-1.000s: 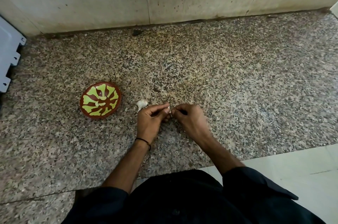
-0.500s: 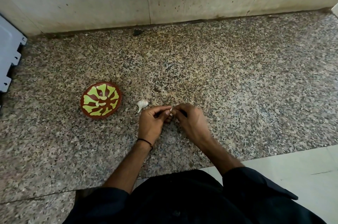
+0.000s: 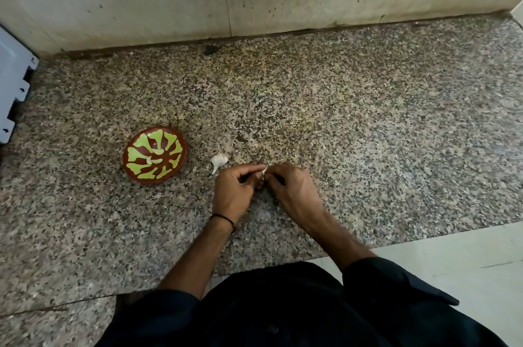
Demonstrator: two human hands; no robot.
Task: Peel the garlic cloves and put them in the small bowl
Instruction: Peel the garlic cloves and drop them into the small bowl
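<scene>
Head view, centre: left hand [image 3: 235, 191] and right hand [image 3: 294, 191] pinch a small white garlic clove [image 3: 264, 172], mid-peel; round brown green-patterned bowl [image 3: 158, 180] seemingly holds two; white garlic chunk [image 3: 219, 160] waits unpeeled.

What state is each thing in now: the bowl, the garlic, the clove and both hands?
Bowl: upright on the counter, a few pale pieces inside.
Garlic: lying on the counter beside the bowl, unpeeled, untouched.
Clove: pinched between both hands, mostly hidden.
Left hand: fingers curled, pinching the clove.
Right hand: fingers curled, pinching the clove.
</scene>
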